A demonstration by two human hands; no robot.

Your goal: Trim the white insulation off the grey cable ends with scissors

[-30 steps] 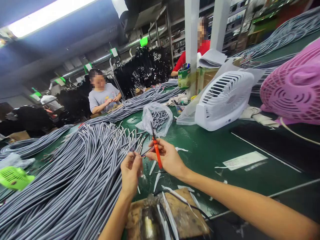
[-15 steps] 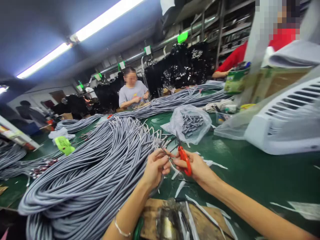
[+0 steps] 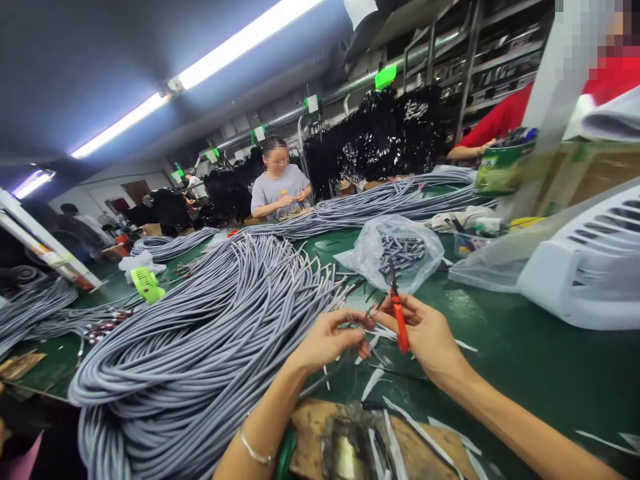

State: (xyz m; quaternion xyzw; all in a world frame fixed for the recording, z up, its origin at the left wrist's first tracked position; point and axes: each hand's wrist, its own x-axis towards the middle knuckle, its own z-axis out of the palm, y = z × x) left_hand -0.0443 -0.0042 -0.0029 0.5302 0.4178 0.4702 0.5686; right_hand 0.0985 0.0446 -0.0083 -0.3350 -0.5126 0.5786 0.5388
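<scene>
Red-handled scissors [image 3: 399,320] are in my right hand [image 3: 434,337], their dark blades pointing up and away from me. My left hand [image 3: 333,340] is closed at the fingertips on the stripped end of a grey cable [image 3: 320,383]. Thin wires show where the fingertips of both hands meet, but their exact ends are too small to make out. Left of my hands lies a large looped bundle of grey cables [image 3: 200,333], with pale cut ends toward me. Just beyond my hands sits a clear plastic bag [image 3: 363,250] of short grey pieces.
White strips [image 3: 373,383] litter the green table [image 3: 540,373]. In front of me is a wooden board [image 3: 307,427] bearing a metal block. A white slotted housing [image 3: 560,287] stands right; a green fan [image 3: 147,285] lies left. A co-worker [image 3: 280,180] works across the table.
My view has shifted, so the scene sits further right. The scissors have turned more upright in my right hand, and the fingers of my left hand have loosened and stretched out somewhat.
</scene>
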